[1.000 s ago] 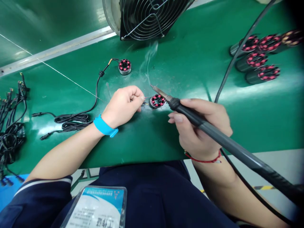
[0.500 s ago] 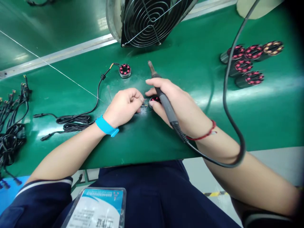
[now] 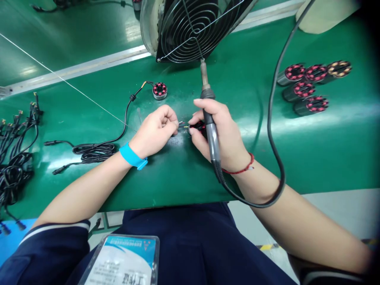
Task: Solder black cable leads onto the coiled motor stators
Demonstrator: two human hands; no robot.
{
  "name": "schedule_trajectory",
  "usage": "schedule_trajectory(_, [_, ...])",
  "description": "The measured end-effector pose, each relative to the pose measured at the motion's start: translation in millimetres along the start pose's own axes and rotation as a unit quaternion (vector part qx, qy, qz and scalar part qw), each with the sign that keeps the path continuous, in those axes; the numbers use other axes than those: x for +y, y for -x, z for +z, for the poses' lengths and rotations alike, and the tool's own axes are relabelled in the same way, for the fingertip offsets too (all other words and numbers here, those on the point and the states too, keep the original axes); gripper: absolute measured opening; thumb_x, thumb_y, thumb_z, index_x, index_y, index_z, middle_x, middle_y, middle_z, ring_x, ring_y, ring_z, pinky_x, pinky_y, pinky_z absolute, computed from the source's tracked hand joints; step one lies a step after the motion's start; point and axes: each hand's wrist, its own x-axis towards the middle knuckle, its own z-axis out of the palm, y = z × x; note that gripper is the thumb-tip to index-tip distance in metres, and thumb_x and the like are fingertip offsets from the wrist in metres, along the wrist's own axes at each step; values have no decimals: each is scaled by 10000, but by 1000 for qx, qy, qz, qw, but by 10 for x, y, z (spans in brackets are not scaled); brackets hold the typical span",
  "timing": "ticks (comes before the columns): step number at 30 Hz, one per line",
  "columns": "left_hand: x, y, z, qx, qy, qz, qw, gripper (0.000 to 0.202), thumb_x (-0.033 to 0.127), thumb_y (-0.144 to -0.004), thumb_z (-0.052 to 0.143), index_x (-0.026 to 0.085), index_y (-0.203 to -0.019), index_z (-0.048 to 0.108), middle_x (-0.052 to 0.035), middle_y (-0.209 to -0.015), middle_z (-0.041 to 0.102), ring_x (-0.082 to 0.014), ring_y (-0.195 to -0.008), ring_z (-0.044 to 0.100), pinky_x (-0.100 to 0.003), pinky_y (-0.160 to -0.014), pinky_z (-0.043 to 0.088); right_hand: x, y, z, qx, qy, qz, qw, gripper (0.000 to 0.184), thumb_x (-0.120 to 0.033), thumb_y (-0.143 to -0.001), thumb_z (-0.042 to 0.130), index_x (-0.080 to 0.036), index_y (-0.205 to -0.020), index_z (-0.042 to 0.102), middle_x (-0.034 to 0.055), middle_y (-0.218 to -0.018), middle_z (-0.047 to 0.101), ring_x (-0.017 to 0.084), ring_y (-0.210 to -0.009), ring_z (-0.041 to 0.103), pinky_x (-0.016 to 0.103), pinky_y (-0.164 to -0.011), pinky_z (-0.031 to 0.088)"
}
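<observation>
My right hand is wrapped round a soldering iron, its tip pointing away towards the fan. The thumb and fingers of that hand also pinch a small motor stator with red windings, partly hidden by them. My left hand is closed in a pinch on thin wires, which reach across to the stator's near side. Their exact joint is too small to make out. Beyond my left hand, another stator stands on the bench, joined to a black cable.
A fan with a wire guard stands at the back. Several wound stators are grouped at the right. Coiled cables lie beside my left wrist, and a cable bundle at far left. Thin solder wire crosses the left side.
My right hand has turned the soldering iron more upright, and its tip has swung right and away from me. The stator has shifted slightly right; my left hand keeps its pinch.
</observation>
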Motion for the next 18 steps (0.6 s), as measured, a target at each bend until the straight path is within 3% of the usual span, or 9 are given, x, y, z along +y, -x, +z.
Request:
schedule_trajectory(6, [-35, 14, -24, -6, 0, 36, 999, 132, 87, -827, 529, 177, -748, 474, 48, -642, 526, -53, -499, 486, -201, -477, 387, -43, -26, 5, -12, -13, 11, 1000, 466, -199, -850, 563, -315, -1292, 475, -6, -886, 668, 223, -870, 653, 454, -834, 544])
schedule_trajectory(12, [-60, 37, -74, -26, -43, 140, 989, 61, 173, -839, 602, 167, -792, 564, 13, -734, 599, -90, -643, 541, -231, -601, 438, -13, -29, 24, -9, -123, 75, 990, 474, -259, -853, 624, -303, -1288, 440, -37, -814, 650, 171, -737, 649, 378, -759, 573])
schedule_trajectory(18, [-48, 45, -102, -8, -130, 202, 971, 64, 187, -832, 636, 169, -771, 636, -2, -789, 634, -117, -730, 569, -261, -695, 461, 0, -29, 63, 5, -177, 97, 979, 474, -319, -849, 651, -299, -1269, 433, -43, -802, 642, 172, -753, 654, 390, -782, 577])
